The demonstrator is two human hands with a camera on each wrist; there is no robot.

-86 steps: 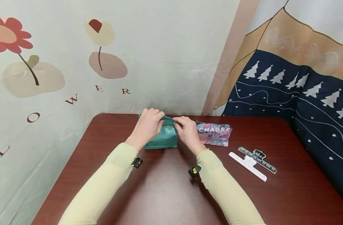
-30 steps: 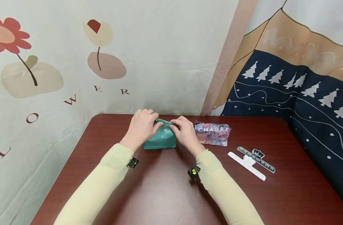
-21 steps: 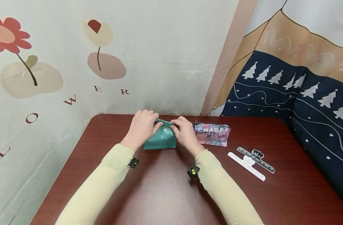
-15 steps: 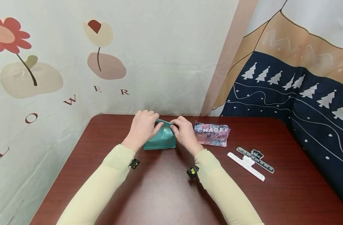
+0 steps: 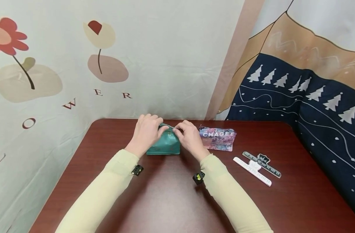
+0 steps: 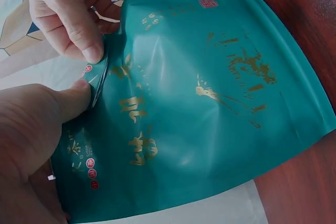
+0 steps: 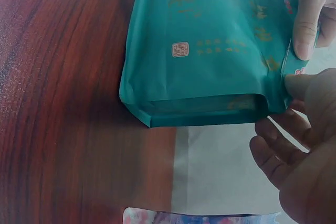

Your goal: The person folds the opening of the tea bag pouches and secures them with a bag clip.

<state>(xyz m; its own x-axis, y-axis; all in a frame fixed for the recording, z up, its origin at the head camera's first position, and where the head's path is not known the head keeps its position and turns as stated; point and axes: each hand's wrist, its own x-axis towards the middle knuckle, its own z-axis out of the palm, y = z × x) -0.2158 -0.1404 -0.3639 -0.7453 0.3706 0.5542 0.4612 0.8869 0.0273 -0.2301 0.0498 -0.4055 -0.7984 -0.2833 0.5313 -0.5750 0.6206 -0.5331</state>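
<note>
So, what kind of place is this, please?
Probably a staged tabletop recording corner, not a real kitchen: a dark red wooden table stands against printed fabric backdrops, with only a teal foil pouch and two plastic sealing clips.

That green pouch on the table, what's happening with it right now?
A person in pale yellow sleeves holds the teal pouch standing on the dark red table. The left hand and right hand both pinch its top edge, thumbs and fingers pressed on the flattened strip. To the right lie a pink pouch printed CHAGEE and two long clips, one white and one black, untouched.
</note>
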